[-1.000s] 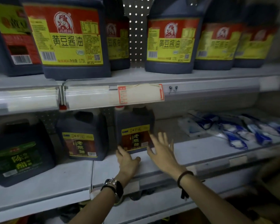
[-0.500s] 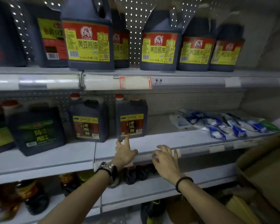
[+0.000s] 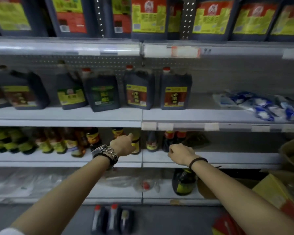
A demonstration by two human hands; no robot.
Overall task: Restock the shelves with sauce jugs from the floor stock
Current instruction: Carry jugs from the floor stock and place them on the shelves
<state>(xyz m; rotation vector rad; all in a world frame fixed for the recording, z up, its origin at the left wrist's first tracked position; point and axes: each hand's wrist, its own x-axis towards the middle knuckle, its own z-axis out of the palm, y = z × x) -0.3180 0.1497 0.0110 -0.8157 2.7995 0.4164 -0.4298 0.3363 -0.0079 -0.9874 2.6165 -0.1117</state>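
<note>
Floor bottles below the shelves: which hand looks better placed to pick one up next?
Probably the left hand: it hangs nearly straight above the floor bottles, while the right hand is off to their right.

Four shelves point(image 3: 41, 158) stacked one above another. About eight large jugs point(image 3: 148, 16) line the top shelf point(image 3: 66, 46), blurred. Six smaller dark jugs point(image 3: 176, 90) stand on the second shelf point(image 3: 66, 116). Three bottles point(image 3: 112, 219) sit together on the floor point(image 3: 168, 217) below.

nothing legible; motion blur throughout. top-shelf jugs point(image 3: 148, 17): yellow-red labels, round logo, characters smeared. middle-shelf jugs point(image 3: 176, 92): large label characters unreadable. price tags point(image 3: 185, 52) on top shelf edge: blurred.
</note>
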